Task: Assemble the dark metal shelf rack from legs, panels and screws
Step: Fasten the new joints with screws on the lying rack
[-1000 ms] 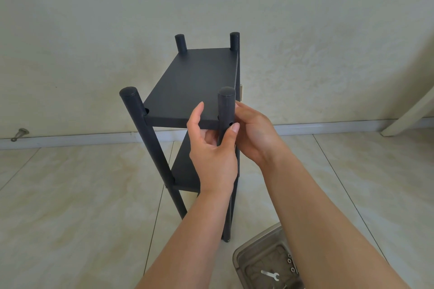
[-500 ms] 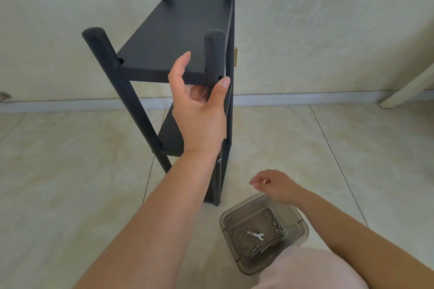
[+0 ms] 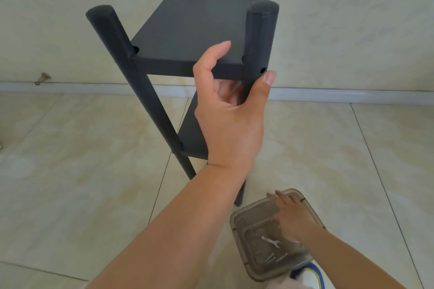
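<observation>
Tiled floor [image 3: 82, 195], pale wall [image 3: 340, 19] behind with a skirting strip along its base. Rack [image 3: 202, 14] stands on the floor close to the wall: four dark round legs, two flat shelves fitted. Top shelf [image 3: 199, 19] sits just below the leg tops; lower shelf [image 3: 195, 134] partly hidden behind the left hand.

Near right leg [image 3: 259, 40] has an open screw hole [image 3: 262, 70] at top-shelf level. Near left leg [image 3: 131, 73] slants in this wide view.

Left hand [image 3: 231, 115] grips the near right corner: thumb pressed on the leg just under the hole, forefinger curled over the shelf's front edge, other fingers wrapped behind the leg.

Clear plastic tub [image 3: 270, 234] on the floor just beside the foot of the near right leg. Right hand [image 3: 293, 216] reaches down into it, fingers straight and together; can't tell if they touch anything. Inside: small flat wrench [image 3: 271, 241], a few screws [image 3: 272, 258] near the tub's near edge.

Shoe [image 3: 310, 274] touching the tub's near corner.
</observation>
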